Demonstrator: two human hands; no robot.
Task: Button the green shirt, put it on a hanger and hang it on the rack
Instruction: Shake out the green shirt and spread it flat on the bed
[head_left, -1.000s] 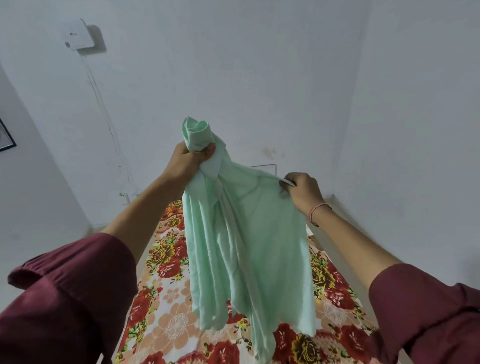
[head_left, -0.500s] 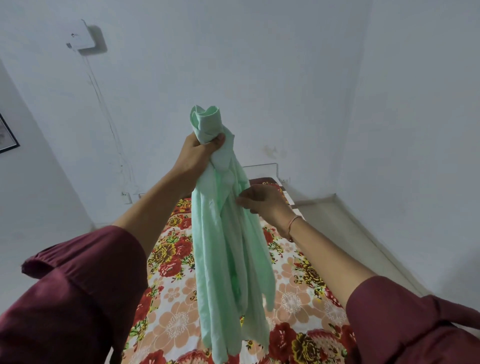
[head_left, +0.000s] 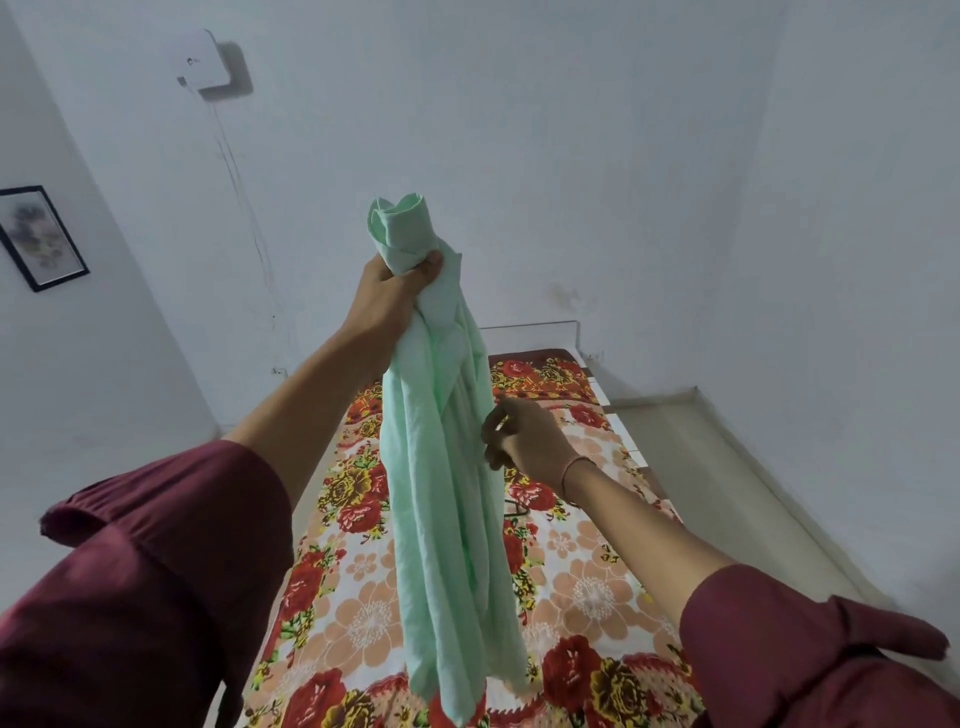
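Mint-green cloth shirt (head_left: 441, 519) hung by collar (head_left: 402, 228) in fisted left grip (head_left: 395, 296), prob to drape straight; right grip (head_left: 524, 441) curled beside it, pinch unclear.

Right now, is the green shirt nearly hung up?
Nothing looks finished yet. The left hand grips the pale green cloth shirt bunched at its collar; the right hand is beside it. It hangs with no hanger inside, so buttoning, hanger and rack are left.

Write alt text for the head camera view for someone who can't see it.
A person's left hand grips a bunched green shirt near its top, holding it up over a floral bedspread; the right hand, fingers curled, is at the shirt's edge.
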